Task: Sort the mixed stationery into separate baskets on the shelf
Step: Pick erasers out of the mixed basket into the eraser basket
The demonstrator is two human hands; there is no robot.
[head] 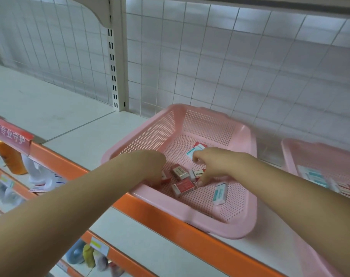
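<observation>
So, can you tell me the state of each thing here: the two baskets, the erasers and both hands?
Middle basket, upright, a few small items inside.
Right basket, holding teal-labelled packs.
Red erasers, lying loose on the middle basket's floor.
Teal eraser, lying flat, apart from the hands.
Left hand, down in the basket, grip hidden.
Right hand, fingers spread, holding nothing visible.

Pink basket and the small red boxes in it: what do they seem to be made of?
Pink basket: moulded plastic, apparently; one-piece perforated grid walls and floor, smooth rounded rim with a soft sheen. Small red boxes: likely printed card or paper sleeves, with sharp edges and matte print; contents not visible.
</observation>
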